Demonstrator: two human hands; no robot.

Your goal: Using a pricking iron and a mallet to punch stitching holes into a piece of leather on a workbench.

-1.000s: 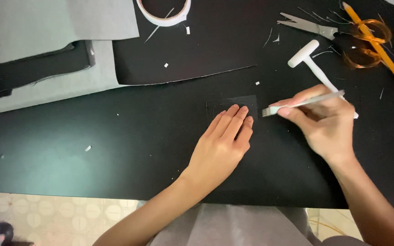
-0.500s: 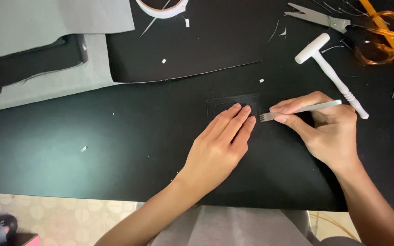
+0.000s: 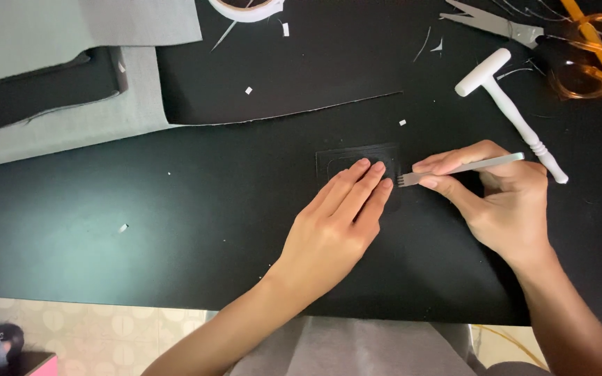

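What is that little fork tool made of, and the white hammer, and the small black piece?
The fork tool in the right hand looks like metal: grey, dull sheen, thin prongs. The hammer seems plastic or nylon: plain white, smooth, matte. The black piece under the left hand is probably leather or faux leather: thin, flat, matte.

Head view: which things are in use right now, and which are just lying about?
In use:
left hand flat on small black piece
right hand holding pronged chisel

Lying about:
white mallet
scissors
tape roll
grey sheets
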